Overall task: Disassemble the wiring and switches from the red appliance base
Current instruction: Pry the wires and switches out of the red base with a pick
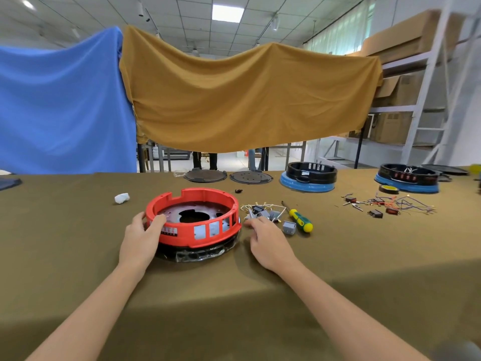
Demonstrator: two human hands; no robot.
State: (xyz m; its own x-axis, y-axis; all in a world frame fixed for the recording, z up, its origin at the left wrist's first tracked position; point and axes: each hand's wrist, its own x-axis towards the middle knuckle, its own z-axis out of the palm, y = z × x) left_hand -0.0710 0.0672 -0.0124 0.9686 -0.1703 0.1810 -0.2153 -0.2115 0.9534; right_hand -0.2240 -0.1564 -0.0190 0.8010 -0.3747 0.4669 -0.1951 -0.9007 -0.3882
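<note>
Red appliance base (197,225) on olive table (78,230), centre, atop black plastic-wrapped ring. Left hand (141,239) grasping base's left rim, thumb over edge. Right hand (268,242) released, fingers loose, just right of base. Removed switches and wiring (263,212) beside yellow-green screwdriver (299,217).

Red ring-shaped base (194,222) upright on black part; removed grey switches with wiring (265,213) heaped beside it

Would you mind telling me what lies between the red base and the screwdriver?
In the head view, a cluster of grey switches with white wiring lies between the red base and the screwdriver; the right hand rests just before it.
</note>
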